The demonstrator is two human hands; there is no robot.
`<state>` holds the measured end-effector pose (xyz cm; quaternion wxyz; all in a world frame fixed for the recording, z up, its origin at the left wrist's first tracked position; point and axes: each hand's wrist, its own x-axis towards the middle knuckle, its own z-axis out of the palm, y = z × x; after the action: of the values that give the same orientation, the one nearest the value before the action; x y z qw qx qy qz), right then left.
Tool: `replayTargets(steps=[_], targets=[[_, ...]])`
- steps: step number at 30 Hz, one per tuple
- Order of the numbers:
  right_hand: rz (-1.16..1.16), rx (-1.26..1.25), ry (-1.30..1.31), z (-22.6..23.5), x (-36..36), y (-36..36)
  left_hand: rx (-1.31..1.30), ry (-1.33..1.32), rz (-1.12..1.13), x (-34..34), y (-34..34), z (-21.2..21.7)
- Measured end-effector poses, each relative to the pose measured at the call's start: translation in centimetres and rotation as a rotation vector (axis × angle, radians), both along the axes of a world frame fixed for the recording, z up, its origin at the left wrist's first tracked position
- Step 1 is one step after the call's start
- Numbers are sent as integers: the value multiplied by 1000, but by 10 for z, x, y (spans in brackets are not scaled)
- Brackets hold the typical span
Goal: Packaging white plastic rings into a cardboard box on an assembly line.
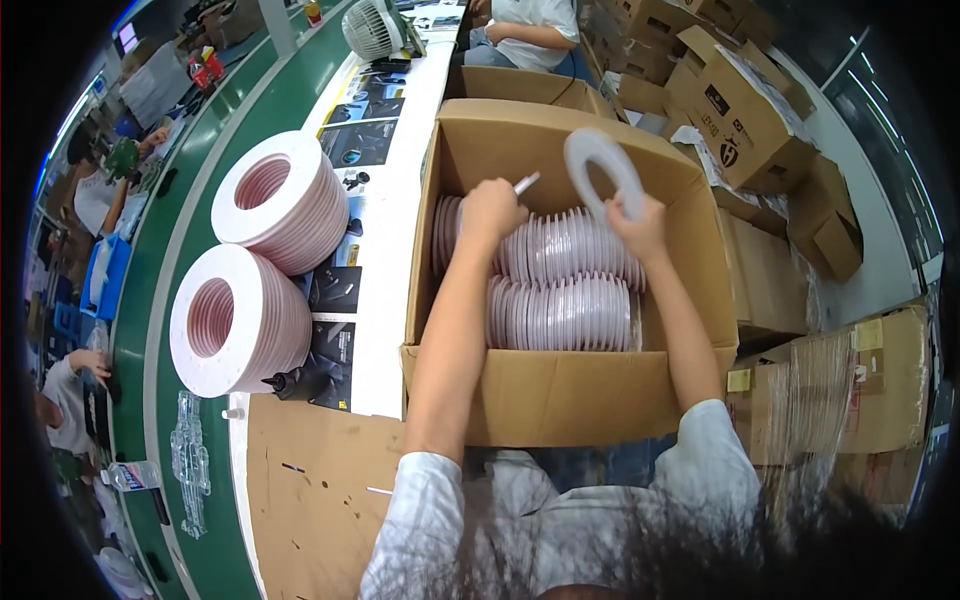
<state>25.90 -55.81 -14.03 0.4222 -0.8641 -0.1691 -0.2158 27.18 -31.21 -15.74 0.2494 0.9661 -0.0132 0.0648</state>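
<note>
My right hand (637,225) grips a translucent white plastic ring (622,172), tilted up above the open cardboard box (590,400). The ring is slightly blurred. Closed fingers of my left hand (490,210) hold a slim white stick (527,183), perhaps a pen, over the box's left side. Below both hands, the box contains a far row of clear-edged rings (560,250) and a near row of similar rings (565,315), standing on edge and packed side by side. My left forearm covers part of the box's left end.
Two stacks of white and pinkish rings, a far stack (325,195) and a near stack (275,310), stand on the left bench beside a black bottle (298,382). A fan (370,30) is farther back. Cartons (740,120) pile up at right. Other people sit ahead and at left.
</note>
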Motion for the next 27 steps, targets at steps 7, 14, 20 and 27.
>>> replayTargets(steps=[7,14,20,27], targets=[[156,-203,275,-19,7,0,-12,-264,-201,-13,-31,9],[226,-177,337,-20,8,-6,-113,-357,-144,-9,-32,-3],[339,631,466,-18,21,-39,-1152,-392,160,7,-10,12],[183,660,362,-55,35,-17,-2062,434,-489,3,-36,-11]])
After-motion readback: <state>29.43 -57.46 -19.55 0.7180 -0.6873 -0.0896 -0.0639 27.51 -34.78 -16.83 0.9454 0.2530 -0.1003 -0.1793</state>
